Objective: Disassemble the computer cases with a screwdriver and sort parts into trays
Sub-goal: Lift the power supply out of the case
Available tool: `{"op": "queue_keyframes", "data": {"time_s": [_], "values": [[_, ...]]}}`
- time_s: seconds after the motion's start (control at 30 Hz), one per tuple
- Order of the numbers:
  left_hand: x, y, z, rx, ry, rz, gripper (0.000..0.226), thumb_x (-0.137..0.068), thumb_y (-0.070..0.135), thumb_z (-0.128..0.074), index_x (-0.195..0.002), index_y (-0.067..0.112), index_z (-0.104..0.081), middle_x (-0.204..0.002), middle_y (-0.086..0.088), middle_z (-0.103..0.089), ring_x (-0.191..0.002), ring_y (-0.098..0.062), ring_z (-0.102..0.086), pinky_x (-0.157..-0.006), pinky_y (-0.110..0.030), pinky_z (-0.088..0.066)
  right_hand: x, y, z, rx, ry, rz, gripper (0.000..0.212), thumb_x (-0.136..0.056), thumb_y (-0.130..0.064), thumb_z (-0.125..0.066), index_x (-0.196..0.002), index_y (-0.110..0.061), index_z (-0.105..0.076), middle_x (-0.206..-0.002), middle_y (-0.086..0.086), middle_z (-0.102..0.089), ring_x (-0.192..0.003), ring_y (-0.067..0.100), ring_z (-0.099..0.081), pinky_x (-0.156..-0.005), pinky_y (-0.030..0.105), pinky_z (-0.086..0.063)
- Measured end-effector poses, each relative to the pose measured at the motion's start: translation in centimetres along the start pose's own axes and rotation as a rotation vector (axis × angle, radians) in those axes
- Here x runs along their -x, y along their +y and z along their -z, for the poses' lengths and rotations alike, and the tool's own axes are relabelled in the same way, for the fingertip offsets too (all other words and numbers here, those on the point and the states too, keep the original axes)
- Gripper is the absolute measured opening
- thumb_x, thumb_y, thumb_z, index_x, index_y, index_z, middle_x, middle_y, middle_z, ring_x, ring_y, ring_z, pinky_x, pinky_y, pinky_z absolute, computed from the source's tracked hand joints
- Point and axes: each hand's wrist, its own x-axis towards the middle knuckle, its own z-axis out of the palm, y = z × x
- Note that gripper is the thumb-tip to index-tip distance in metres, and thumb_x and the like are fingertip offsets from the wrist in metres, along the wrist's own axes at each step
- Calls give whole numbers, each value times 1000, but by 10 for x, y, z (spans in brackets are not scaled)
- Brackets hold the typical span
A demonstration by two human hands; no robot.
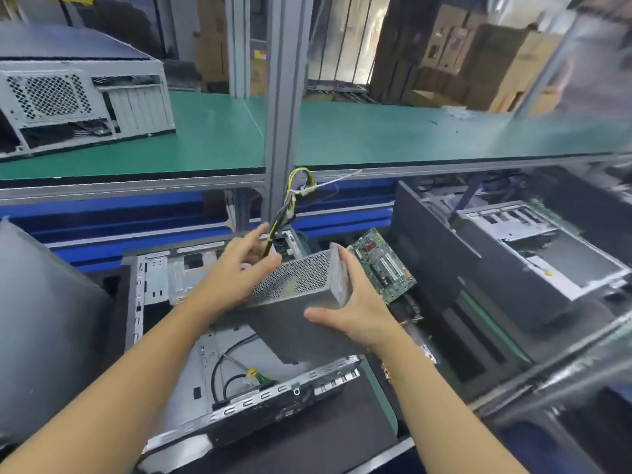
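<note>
Both hands: my left hand (246, 265) curled on cable end, my right hand (352, 302) wrapped round other end of grey metal power-supply box with mesh top (301, 282).
Box spot: held in air over open grey computer case (239, 371), near green circuit board (383, 265).
Cables: yellow-black wire bundle (287, 206) runs up from box's back end.
Do well: keep box level, free wires 1st, else I'd guess they snag.

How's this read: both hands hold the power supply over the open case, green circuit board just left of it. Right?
Not quite. The head view shows the green circuit board to the right of the power supply, beside the right hand, not to the left. The rest stands: the left hand and right hand both hold it over the open case.
</note>
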Motion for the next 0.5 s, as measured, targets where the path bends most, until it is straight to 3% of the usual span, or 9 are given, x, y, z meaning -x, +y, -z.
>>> {"op": "queue_keyframes", "data": {"time_s": [0.03,0.1,0.2,0.27,0.3,0.37,0.43,0.5], "values": [[-3,3,-7,-80,-35,-34,47,-87,52,-67,-128,54,-44,-107,7,-51,-105,-14,-54,-90,-22,-43,6,0,2,39,16,30,114,-61,-44,-92,-152,-49,-23,-145,-46,-26,-136,-22,-23,-112,10,-27],[-7,16,-22,-151,-91,-107,37,-87,53,-67,-119,48,-50,-102,4,-48,-101,-13,-51,-98,-26,-40,17,-1,6,78,78,57,119,-61,-44,-92,-153,-53,-15,-147,-47,-21,-141,-17,-18,-115,19,-23],[-8,42,-50,-233,-227,-301,55,-90,64,-55,-137,35,-48,-117,-2,-49,-113,-12,-48,-101,-9,-29,27,-3,10,53,207,64,133,-59,-43,-90,-155,-50,1,-155,-41,-11,-145,-12,-16,-120,33,-24],[-10,59,-68,-323,-327,-402,65,-88,66,-36,-146,37,-39,-124,2,-50,-121,-14,-46,-111,-27,-31,33,-4,15,29,307,69,136,-56,-39,-86,-153,-53,8,-163,-28,-6,-147,-8,-19,-121,37,-28],[-11,67,-76,-368,-358,-430,65,-88,66,-28,-148,41,-36,-123,3,-51,-121,-17,-47,-110,-40,-33,36,-4,19,31,354,58,135,-54,-39,-85,-147,-63,10,-165,-23,-10,-147,-5,-22,-120,39,-30],[-14,80,-89,-383,-402,-459,61,-88,68,-19,-145,49,-33,-121,5,-51,-119,-20,-47,-106,-51,-35,42,-4,30,18,412,47,130,-54,-39,-85,-132,-79,10,-162,-16,-27,-145,0,-30,-118,41,-33],[-17,90,-101,-344,-410,-492,54,-89,71,-18,-138,56,-32,-124,11,-49,-122,-15,-46,-106,-53,-35,48,-2,48,-20,436,71,128,-56,-34,-87,-136,-76,5,-152,-12,-44,-141,6,-41,-116,42,-37],[-21,99,-114,-307,-388,-518,53,-89,73,-21,-137,58,-37,-124,18,-47,-122,-9,-46,-105,-54,-35,52,0,71,-25,434,103,127,-60,-25,-88,-148,-60,-4,-137,-14,-54,-132,8,-52,-111,38,-43]]}}
